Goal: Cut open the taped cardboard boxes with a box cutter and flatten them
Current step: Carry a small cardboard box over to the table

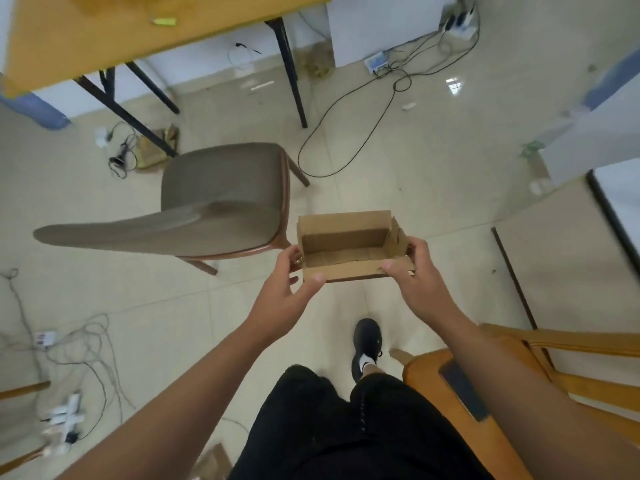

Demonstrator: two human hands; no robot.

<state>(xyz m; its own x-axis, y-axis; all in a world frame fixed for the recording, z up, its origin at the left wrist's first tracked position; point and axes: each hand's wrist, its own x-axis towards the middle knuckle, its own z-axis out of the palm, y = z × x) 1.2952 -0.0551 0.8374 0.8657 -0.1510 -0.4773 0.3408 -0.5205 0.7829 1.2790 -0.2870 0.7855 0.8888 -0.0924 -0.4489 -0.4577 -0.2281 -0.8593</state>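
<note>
Holding one small cardboard box (349,245) out in front of me above the tiled floor (433,161), I had both hands on it: my left hand (289,289) gripped the left end, thumb pressed on the near wall and fingers curled round the side, while my right hand (415,271) clasped the right end, thumb on the near wall and fingers wrapped behind a loose flap. The box was plain brown corrugated card, rectangular, open at the top, with a torn, ragged near edge. Just left of the box stood one chair (207,206) with a grey-brown fabric seat, a curved backrest and a dark wooden frame. Beyond the box was one table (104,32) with an orange-yellow top and black metal legs, a single small yellow-green object (164,21) lying on it, too blurred to identify. Nearer me than the box, to its right, sat one glossy orange wooden chair (460,386). Black cables (346,133) looped across the floor beyond the box.
</note>
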